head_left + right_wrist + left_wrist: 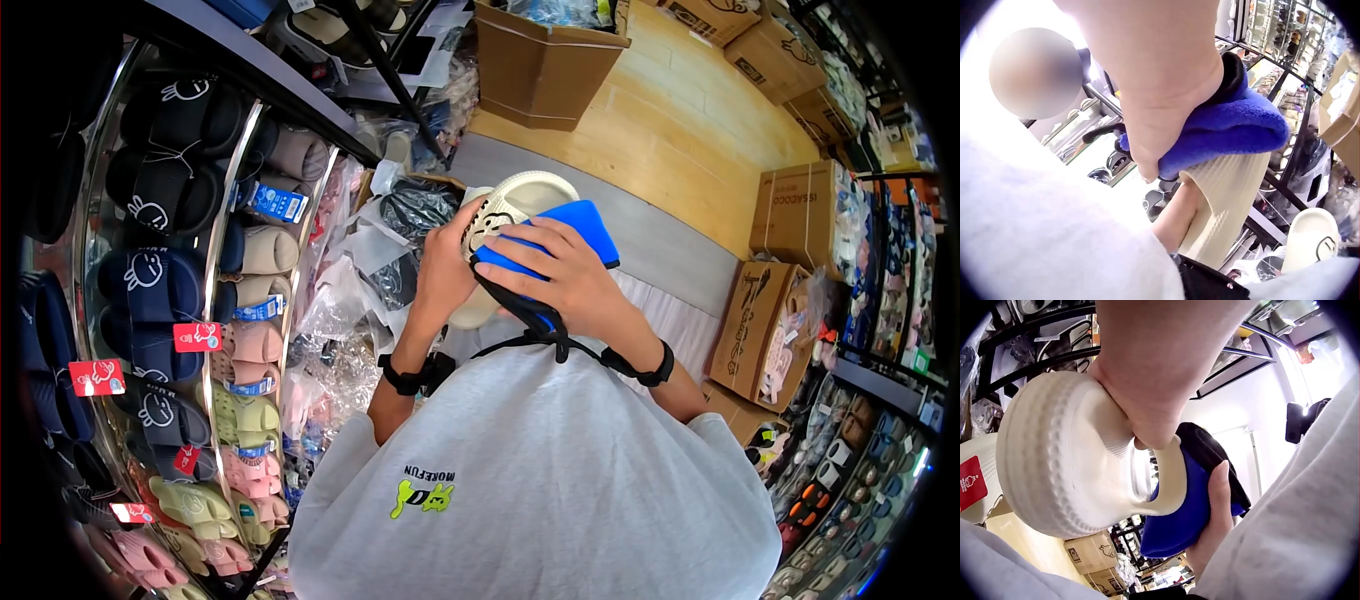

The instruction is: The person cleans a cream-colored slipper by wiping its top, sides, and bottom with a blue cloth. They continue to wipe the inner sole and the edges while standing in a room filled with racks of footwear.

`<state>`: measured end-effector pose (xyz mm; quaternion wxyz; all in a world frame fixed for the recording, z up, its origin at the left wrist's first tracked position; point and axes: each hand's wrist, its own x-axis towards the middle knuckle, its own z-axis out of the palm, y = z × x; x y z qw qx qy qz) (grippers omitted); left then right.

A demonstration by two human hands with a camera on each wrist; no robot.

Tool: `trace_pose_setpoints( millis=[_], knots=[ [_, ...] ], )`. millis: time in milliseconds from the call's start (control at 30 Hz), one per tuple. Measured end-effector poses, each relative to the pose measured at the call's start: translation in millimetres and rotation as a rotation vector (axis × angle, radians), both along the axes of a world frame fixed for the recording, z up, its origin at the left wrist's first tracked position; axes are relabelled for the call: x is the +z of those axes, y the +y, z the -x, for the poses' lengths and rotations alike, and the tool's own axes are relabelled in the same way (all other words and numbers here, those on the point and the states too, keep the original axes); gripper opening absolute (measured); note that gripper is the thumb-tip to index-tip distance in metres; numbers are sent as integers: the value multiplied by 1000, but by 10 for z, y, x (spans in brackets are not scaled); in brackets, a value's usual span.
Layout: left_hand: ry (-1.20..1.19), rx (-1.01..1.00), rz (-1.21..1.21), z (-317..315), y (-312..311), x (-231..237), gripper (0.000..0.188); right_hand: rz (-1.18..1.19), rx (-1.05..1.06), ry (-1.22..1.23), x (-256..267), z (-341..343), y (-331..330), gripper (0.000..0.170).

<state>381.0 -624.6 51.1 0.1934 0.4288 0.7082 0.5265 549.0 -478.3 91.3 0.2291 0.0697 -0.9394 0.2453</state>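
Note:
My left hand [447, 265] grips a cream slide sandal [535, 192] by its side, in front of my chest. A face drawing marks the sandal's strap. My right hand [565, 275] holds a fuzzy blue cloth [588, 228] with black edging against the sandal. In the left wrist view, the sandal's ridged sole edge [1054, 456] faces the camera, and the cloth [1179, 509] lies beyond its open end. A second cream slide [1313, 234] with the same drawing hangs low in the right wrist view; a red tag [971, 482] shows on it in the left wrist view.
Racks of slides [160, 200] with red and blue tags stand close on my left. Plastic-wrapped goods [345, 330] lie beside them. An open cardboard box [550, 70] stands ahead on the wooden floor [660, 130]. More boxes [795, 215] and shoe shelves [850, 480] line the right.

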Motion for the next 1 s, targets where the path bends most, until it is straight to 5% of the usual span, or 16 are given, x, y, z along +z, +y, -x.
trace_pose_setpoints(
  millis=[1000],
  knots=[
    [-35, 59, 32, 26, -37, 33, 57, -12, -109, 52, -2, 90, -30, 64]
  ],
)
